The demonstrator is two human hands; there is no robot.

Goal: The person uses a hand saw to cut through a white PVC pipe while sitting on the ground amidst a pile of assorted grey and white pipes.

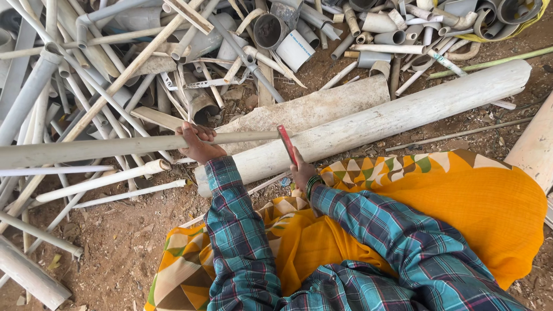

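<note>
The left hand [197, 142] is wrapping its fingers around a long thin pipe [115, 148]. This pipe is lying across a big white pipe [368, 124]. At 3 o'clock from it, the right hand [302, 171] is gripping a red saw [286, 143], fingers pressed shut. More pipes [115, 69] are piling up at 12 o'clock.

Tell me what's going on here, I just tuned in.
A person sits on bare dirt among scrap plastic pipes. The left hand grips a long thin pale pipe that lies across a thick white pipe. The right hand holds a red-handled blade against the thin pipe's end, where it rests on the thick one. A big pile of cut pipe pieces lies beyond.
</note>
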